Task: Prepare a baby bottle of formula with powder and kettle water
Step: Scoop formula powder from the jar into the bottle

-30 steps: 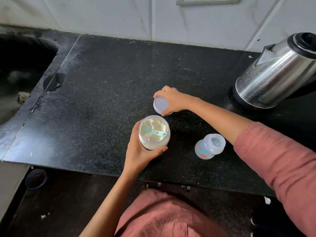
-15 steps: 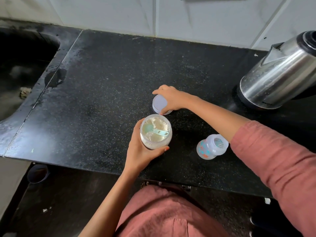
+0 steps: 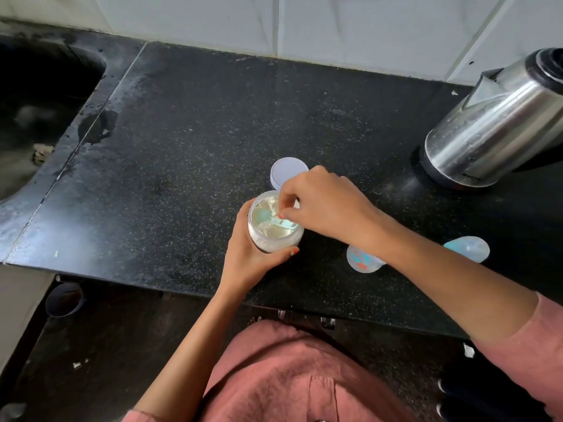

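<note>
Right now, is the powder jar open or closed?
Open: its white lid lies on the counter beyond the jar, with powder and a scoop visible inside.

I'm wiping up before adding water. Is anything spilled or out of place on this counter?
No powder shows spilled around the jar. Only a wet patch near the sink stands out, well away from it.

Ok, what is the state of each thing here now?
powder jar, open, held by left hand
lid, off, lying on counter
scoop, in jar, handle pinched by right hand
baby bottle, on counter, top hidden by forearm
bottle cap, off, lying on counter
kettle, standing, untouched
</note>
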Available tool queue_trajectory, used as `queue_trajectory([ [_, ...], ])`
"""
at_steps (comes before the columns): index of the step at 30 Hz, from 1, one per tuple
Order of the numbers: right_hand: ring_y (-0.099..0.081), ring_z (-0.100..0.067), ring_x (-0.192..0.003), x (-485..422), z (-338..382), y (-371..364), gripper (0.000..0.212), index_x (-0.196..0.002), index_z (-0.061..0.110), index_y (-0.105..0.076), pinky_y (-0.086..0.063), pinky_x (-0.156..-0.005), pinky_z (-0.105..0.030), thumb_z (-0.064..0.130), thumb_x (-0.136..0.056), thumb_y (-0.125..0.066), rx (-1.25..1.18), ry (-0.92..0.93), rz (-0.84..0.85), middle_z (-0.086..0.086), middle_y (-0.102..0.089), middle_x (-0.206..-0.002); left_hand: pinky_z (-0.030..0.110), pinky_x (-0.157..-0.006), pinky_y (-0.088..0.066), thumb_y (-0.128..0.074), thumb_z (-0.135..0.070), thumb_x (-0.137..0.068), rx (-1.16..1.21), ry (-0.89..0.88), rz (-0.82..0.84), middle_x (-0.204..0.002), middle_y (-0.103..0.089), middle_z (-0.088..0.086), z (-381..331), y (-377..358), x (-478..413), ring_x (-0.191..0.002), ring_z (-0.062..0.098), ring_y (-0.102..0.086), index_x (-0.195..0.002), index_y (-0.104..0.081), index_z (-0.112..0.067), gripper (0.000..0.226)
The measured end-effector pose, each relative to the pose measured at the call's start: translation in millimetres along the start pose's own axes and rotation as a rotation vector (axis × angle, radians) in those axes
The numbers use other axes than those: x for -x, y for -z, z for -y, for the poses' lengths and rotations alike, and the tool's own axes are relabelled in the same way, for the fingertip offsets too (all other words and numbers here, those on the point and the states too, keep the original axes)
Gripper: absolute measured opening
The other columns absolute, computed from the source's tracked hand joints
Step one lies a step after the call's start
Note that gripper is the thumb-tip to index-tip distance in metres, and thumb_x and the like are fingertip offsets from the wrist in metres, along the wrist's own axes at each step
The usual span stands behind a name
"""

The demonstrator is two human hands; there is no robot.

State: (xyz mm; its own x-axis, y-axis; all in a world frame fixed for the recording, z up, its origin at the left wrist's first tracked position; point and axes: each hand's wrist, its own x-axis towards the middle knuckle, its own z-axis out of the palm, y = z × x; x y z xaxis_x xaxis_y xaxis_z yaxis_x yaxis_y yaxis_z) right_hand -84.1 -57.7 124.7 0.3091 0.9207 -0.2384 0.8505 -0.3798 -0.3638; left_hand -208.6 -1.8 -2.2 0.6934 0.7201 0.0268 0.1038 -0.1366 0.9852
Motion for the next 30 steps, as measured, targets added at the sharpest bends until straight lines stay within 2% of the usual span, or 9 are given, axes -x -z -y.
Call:
queue_trajectory([
  [3,-0.061,-0.029,-0.096,0.0,8.9,-8.8,0.022,-0.102,0.017,-0.062,-0.035,-0.072,-0.031,0.032,-0.086,-0.060,0.181,-0.009,0.016,-0.005,-0.062,-0.107,0.007,-0.086,-0.039,-0.086,-0.028,-0.053,0.003,0.005,0.008,-0.113,-0.056,-0.027,3.9,0.4,-0.3,-0.107,-0.006,-0.053,-0.117,-0.040,-0.045,0.081],
  [6,-0.062,-0.030,-0.097,-4.1,13.3,-13.8,0.023,-0.104,0.014,-0.060,-0.033,-0.068,-0.030,0.028,-0.086,-0.062,0.332,0.001,0.025,-0.007,-0.062,-0.107,0.005,-0.083,-0.039,-0.087,-0.007,-0.056,0.001,-0.003,0.007,-0.113,-0.055,-0.022,5.4,-0.4,-0.6,-0.104,-0.011,-0.053,-0.116,-0.040,-0.039,0.083],
  [8,-0.062,-0.029,-0.095,-6.1,15.7,-14.8,0.019,-0.103,0.012,-0.060,-0.033,-0.067,-0.031,0.022,-0.087,-0.061,0.385,0.006,0.018,-0.007,-0.061,-0.105,0.003,-0.082,-0.038,-0.087,-0.005,-0.056,0.001,-0.008,0.005,-0.112,-0.054,-0.021,4.5,-1.0,-0.4,-0.103,-0.014,-0.052,-0.115,-0.039,-0.040,0.083],
  [11,-0.061,-0.030,-0.095,-7.2,18.6,-15.4,0.017,-0.104,0.010,-0.058,-0.033,-0.066,-0.031,0.012,-0.088,-0.054,0.416,0.012,0.000,-0.008,-0.059,-0.101,0.003,-0.083,-0.038,-0.086,-0.009,-0.056,-0.008,-0.008,0.011,-0.111,-0.055,-0.030,5.6,-0.2,-0.3,-0.103,-0.014,-0.051,-0.115,-0.039,-0.042,0.082],
  [14,-0.059,-0.028,-0.087,-6.8,18.9,-15.5,0.018,-0.104,0.011,-0.059,-0.028,-0.055,-0.028,0.010,-0.088,-0.051,0.414,0.033,-0.046,-0.008,-0.057,-0.096,0.002,-0.082,-0.037,-0.086,-0.010,-0.057,-0.019,-0.004,0.013,-0.108,-0.052,-0.041,4.7,0.4,-0.5,-0.102,-0.015,-0.051,-0.114,-0.039,-0.043,0.081],
  [18,-0.060,-0.026,-0.096,-6.7,13.7,-18.9,0.023,-0.109,0.015,-0.061,-0.031,-0.065,-0.030,0.017,-0.089,-0.050,0.328,0.040,-0.126,-0.006,-0.063,-0.106,0.003,-0.082,-0.038,-0.086,-0.014,-0.056,-0.013,-0.006,0.003,-0.110,-0.055,-0.030,4.8,0.4,-0.6,-0.103,-0.012,-0.052,-0.114,-0.040,-0.042,0.081],
  [22,-0.061,-0.025,-0.092,-5.8,6.0,-23.5,0.025,-0.106,0.013,-0.064,-0.037,-0.066,-0.030,0.023,-0.093,-0.044,0.223,0.089,-0.146,-0.006,-0.065,-0.104,0.006,-0.084,-0.039,-0.086,-0.020,-0.055,-0.005,-0.009,0.011,-0.111,-0.052,-0.038,5.2,0.7,-0.9,-0.107,-0.007,-0.053,-0.117,-0.039,-0.042,0.081],
  [25,-0.060,-0.025,-0.092,-4.6,1.9,-23.8,0.028,-0.106,0.010,-0.063,-0.036,-0.066,-0.028,0.025,-0.096,-0.041,0.181,0.145,-0.137,-0.007,-0.064,-0.105,0.006,-0.084,-0.038,-0.083,-0.033,-0.053,-0.003,-0.017,0.015,-0.112,-0.052,-0.037,4.9,1.0,-1.0,-0.107,-0.007,-0.053,-0.118,-0.039,-0.042,0.079],
  [30,-0.063,-0.027,-0.084,-1.7,-5.0,-24.1,0.024,-0.098,0.006,-0.065,-0.048,-0.071,-0.034,0.024,-0.093,-0.050,0.022,0.141,-0.183,-0.011,-0.068,-0.095,0.007,-0.084,-0.039,-0.079,-0.041,-0.052,-0.014,-0.019,0.015,-0.112,-0.052,-0.034,3.0,1.0,-0.6,-0.106,-0.006,-0.053,-0.116,-0.038,-0.046,0.077],
])
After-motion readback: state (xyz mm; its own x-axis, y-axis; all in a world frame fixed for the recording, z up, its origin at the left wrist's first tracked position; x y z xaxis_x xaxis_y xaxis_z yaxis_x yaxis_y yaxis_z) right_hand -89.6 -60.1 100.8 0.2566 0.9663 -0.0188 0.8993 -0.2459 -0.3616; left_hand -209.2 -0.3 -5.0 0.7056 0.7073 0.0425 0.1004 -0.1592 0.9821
